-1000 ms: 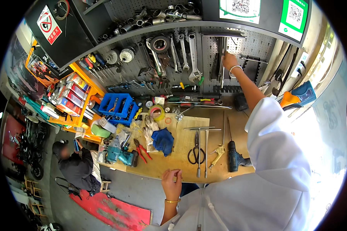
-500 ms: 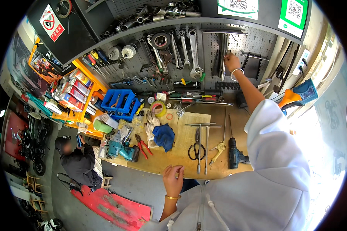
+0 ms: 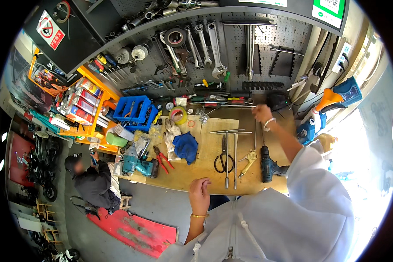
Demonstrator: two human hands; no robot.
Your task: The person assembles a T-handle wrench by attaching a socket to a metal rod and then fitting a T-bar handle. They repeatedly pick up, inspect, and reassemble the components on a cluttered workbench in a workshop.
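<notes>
Right hand (image 3: 262,114) hovers over the back of a crowded desk (image 3: 177,181), a long metal tool (image 3: 238,106) at its fingertips.
The tool lies just left of that hand, whose fingers are bent; whether they grip anything cannot be told. The left hand (image 3: 199,192), loosely curled, shows nothing in it. Between the hands, two T-handled wrenches (image 3: 235,161) and scissors (image 3: 223,153) are already laid out; beyond the right hand, other long tools (image 3: 252,52) hang on the board (image 3: 288,35), not taken down.
</notes>
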